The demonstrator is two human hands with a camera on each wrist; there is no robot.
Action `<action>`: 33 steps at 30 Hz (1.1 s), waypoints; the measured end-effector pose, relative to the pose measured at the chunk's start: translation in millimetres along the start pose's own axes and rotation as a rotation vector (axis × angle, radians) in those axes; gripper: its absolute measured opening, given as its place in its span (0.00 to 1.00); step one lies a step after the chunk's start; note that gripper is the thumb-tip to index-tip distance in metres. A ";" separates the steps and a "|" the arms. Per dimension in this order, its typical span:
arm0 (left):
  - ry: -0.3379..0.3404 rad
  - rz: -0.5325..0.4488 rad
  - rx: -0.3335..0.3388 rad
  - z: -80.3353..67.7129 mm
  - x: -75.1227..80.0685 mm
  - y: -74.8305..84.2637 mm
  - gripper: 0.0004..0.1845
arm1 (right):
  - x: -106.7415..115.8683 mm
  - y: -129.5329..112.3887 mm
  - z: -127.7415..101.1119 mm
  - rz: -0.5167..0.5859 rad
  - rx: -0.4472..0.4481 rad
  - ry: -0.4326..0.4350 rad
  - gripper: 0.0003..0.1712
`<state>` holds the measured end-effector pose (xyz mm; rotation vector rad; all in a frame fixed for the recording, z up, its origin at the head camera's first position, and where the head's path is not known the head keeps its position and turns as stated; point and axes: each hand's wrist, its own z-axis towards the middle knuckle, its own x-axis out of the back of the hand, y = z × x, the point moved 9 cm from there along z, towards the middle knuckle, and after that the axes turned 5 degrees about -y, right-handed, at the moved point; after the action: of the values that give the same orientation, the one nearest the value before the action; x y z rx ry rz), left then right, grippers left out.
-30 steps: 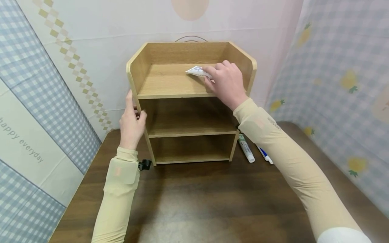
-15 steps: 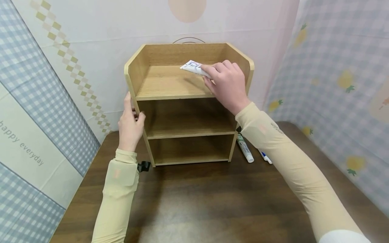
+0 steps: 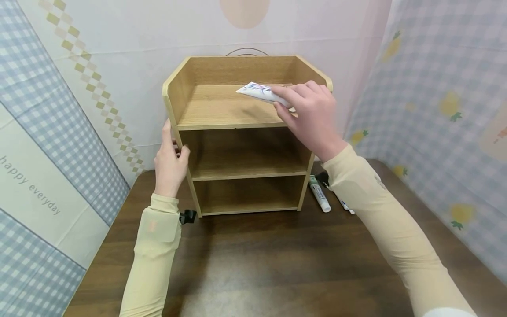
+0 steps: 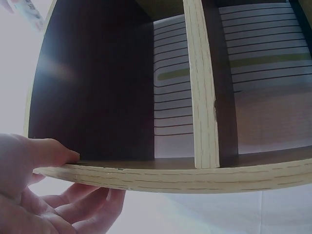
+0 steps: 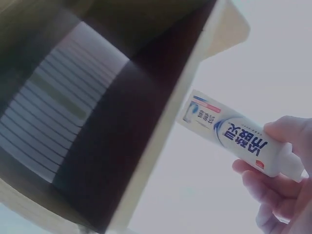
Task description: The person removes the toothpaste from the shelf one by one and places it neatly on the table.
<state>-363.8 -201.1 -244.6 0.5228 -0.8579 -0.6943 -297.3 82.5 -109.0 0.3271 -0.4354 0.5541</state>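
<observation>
A light wooden shelf unit (image 3: 222, 119) with three levels stands on a dark wooden table (image 3: 269, 264). My left hand (image 3: 170, 160) grips its left side panel (image 4: 170, 175), thumb on the inner face and fingers on the outer one. My right hand (image 3: 313, 119) holds a white toothpaste tube (image 3: 259, 92) by its cap end, lifted above the right part of the top shelf. In the right wrist view the toothpaste tube (image 5: 234, 139) shows blue and red print, pinched between thumb and fingers (image 5: 287, 131).
A green-capped white marker (image 3: 320, 193) and a second pen (image 3: 346, 206) lie on the table right of the shelf, partly behind my right forearm. A small black clip (image 3: 187, 216) sits at the shelf's lower left corner. Fabric backdrops enclose the table.
My right hand has drawn the toothpaste tube up off the top shelf and toward the right front. The left hand has stayed on the side panel.
</observation>
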 end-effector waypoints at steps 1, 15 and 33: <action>-0.001 -0.001 0.001 0.0 0.9 0.2 0.38 | 4.9 -1.5 -0.5 0.007 0.001 0.005 0.14; -0.001 -0.013 0.005 1.0 4.4 5.3 0.38 | 54.9 -8.0 -17.6 0.111 -0.032 0.122 0.12; -0.003 -0.025 0.015 1.3 5.0 1.6 0.38 | 74.4 -8.2 -47.4 0.136 -0.038 0.078 0.15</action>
<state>-362.0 -203.9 -240.3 0.5473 -0.8610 -0.7121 -221.2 127.5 -115.5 0.2398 -0.3947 0.6882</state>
